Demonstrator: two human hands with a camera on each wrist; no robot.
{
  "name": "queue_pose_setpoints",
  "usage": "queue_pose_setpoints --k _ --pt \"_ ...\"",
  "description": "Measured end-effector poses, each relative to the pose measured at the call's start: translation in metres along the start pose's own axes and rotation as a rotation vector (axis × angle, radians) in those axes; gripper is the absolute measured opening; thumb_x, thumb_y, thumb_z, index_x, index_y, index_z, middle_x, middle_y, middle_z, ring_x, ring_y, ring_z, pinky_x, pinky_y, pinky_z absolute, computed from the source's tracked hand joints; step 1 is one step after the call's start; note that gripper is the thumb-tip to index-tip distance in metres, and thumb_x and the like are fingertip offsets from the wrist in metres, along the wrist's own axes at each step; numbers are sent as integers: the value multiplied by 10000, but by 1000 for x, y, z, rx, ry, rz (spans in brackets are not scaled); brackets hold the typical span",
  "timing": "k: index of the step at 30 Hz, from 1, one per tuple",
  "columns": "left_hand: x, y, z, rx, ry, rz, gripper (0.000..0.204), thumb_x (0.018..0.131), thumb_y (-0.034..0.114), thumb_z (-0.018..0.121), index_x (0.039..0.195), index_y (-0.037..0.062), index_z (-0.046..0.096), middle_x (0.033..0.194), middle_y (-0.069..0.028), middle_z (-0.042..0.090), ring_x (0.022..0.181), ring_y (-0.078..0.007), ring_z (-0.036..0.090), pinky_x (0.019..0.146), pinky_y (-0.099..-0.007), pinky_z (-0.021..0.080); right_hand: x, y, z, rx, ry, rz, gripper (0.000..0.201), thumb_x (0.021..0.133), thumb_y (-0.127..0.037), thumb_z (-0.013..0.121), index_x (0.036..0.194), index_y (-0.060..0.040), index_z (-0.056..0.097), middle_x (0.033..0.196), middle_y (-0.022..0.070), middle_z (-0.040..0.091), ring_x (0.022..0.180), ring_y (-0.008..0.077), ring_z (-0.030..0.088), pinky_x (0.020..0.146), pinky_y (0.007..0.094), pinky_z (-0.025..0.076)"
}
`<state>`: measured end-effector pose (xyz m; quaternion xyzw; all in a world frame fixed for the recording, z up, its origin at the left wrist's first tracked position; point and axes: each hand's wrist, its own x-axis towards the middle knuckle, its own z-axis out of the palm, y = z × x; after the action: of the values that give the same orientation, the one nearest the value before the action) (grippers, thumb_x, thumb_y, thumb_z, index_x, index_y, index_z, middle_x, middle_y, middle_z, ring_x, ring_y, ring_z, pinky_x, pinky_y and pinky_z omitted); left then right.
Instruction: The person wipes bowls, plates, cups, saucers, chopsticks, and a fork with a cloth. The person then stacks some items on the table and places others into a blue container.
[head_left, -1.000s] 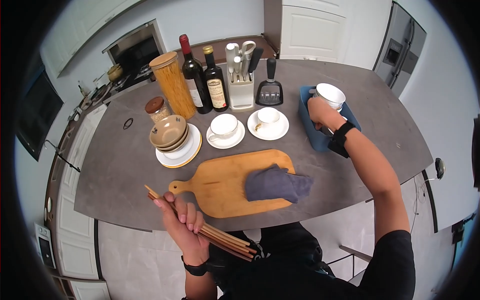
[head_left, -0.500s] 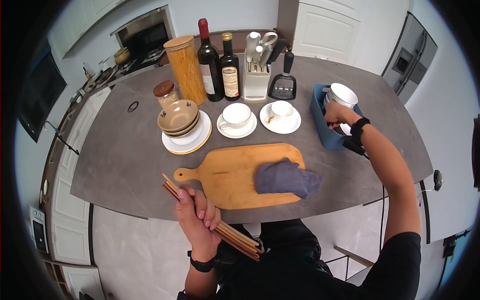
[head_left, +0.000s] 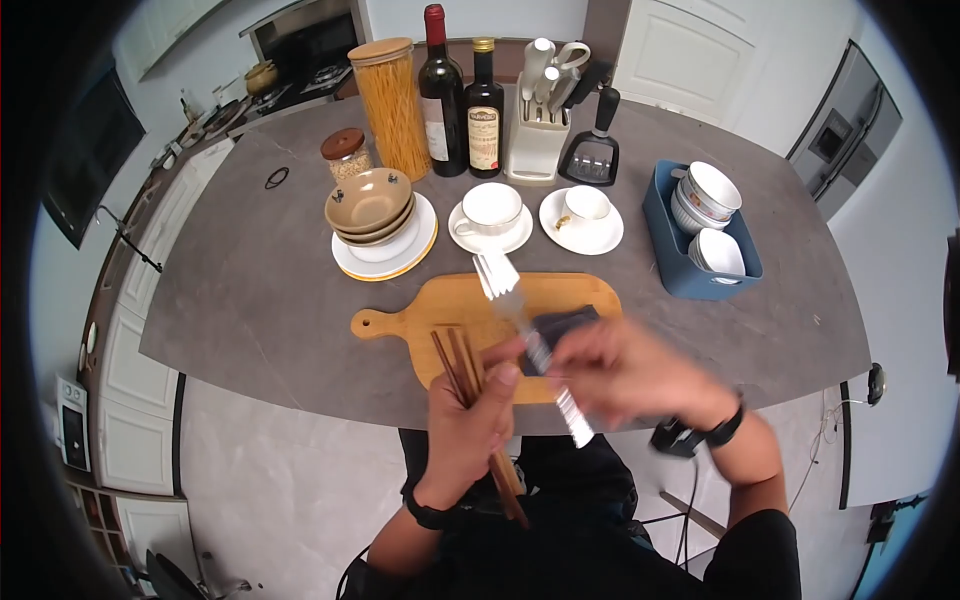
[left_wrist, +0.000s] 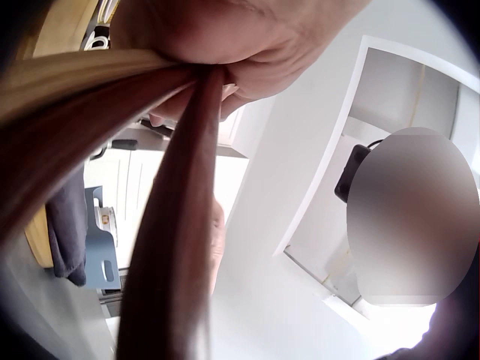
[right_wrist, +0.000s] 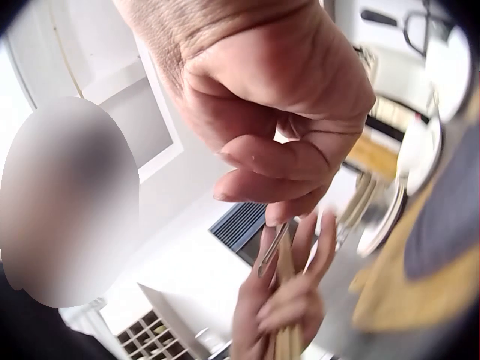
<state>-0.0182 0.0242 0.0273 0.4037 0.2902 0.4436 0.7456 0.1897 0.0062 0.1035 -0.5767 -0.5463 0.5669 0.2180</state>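
Observation:
My left hand (head_left: pixel 468 432) grips a bundle of brown and tan wooden chopsticks (head_left: pixel 507 482) in front of my body, near the table's front edge. Beside it, my right hand (head_left: pixel 635 372) pinches the handle of a silver fork (head_left: pixel 498 280), tines pointing up and away, over the cutting board; motion blurs both. The left wrist view has dark chopsticks (left_wrist: pixel 169 225) large across the foreground. In the right wrist view the fork handle lies close to the left hand's fingers. A dark folded cloth (head_left: pixel 560 322) on the wooden cutting board (head_left: pixel 440 300) is partly hidden behind the right hand.
A blue basket (head_left: pixel 665 245) with white bowls (head_left: pixel 716 252) stands at the right. Brown bowls (head_left: pixel 370 203) sit on plates at left; two cups (head_left: pixel 492 206) on saucers are mid-table. Bottles (head_left: pixel 484 130), a pasta jar (head_left: pixel 390 115) and a knife block (head_left: pixel 536 145) line the back.
My right hand has left the blue basket and come to the middle with a fork. My left hand has shifted right, and the chopsticks stand steeper in it.

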Motion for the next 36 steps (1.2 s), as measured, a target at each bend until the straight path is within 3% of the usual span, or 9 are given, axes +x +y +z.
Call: queue_pose_setpoints --k 6,11,14,16,21,23,26,28,36 --pt "-5 -4 -5 188 3 55 316 1016 216 646 1146 -71 672 989 -126 750 450 8 407 405 -183 301 8 22 43 239 -105 -139 219 1026 -189 614 945 -4 700 710 20 659 509 67 594 441 213 440" --pt "-5 -5 -9 195 -6 -19 219 1017 171 630 1070 -42 633 800 -84 713 450 8 400 413 -186 312 14 36 45 197 -76 -236 218 1015 -175 637 965 26 705 679 31 648 486 82 582 464 237 455" --pt "-6 -11 -17 117 27 18 169 1027 154 605 1074 -7 587 784 -113 719 442 3 402 413 -188 313 6 32 36 -19 28 -312 206 948 -140 703 1065 30 698 806 100 691 630 177 666 596 302 529" --pt "-7 1 -18 139 154 -17 154 1035 158 592 1010 6 600 839 -106 749 477 5 402 454 -188 290 12 40 26 -895 591 -798 368 854 -146 759 1178 10 678 1028 175 704 860 309 700 767 390 552" --pt "-4 0 -23 237 183 38 168 1033 152 593 1072 -11 614 658 -27 636 538 -45 510 511 -222 363 24 97 20 -1244 669 -545 521 874 -173 726 1339 15 588 1243 217 649 1023 387 650 922 415 527" --pt "-3 -3 -18 313 178 127 170 1019 127 618 1083 -31 619 627 -10 589 573 -68 555 552 -239 409 6 59 19 -382 459 -31 504 998 -224 629 1419 28 515 1266 189 659 1102 355 660 973 386 512" --pt "0 -15 -12 371 155 175 131 1004 86 634 1056 -33 623 647 -22 599 583 -69 561 575 -234 434 4 68 42 255 466 -395 514 1078 -271 518 1490 24 433 1376 171 607 1278 294 590 1051 365 453" --pt "-3 -27 -5 468 129 132 111 940 26 639 1030 -36 618 708 -3 589 611 -80 560 600 -247 461 15 64 63 122 514 -564 603 1096 -205 452 1611 -10 208 1508 119 438 1389 193 414 1156 352 313" --pt "-5 -38 -1 736 -6 278 109 984 62 632 1022 -26 583 694 -5 567 576 -71 531 540 -252 424 55 52 72 605 761 -725 773 1028 -25 531 1627 -18 42 1423 171 478 1231 176 523 1050 295 421"
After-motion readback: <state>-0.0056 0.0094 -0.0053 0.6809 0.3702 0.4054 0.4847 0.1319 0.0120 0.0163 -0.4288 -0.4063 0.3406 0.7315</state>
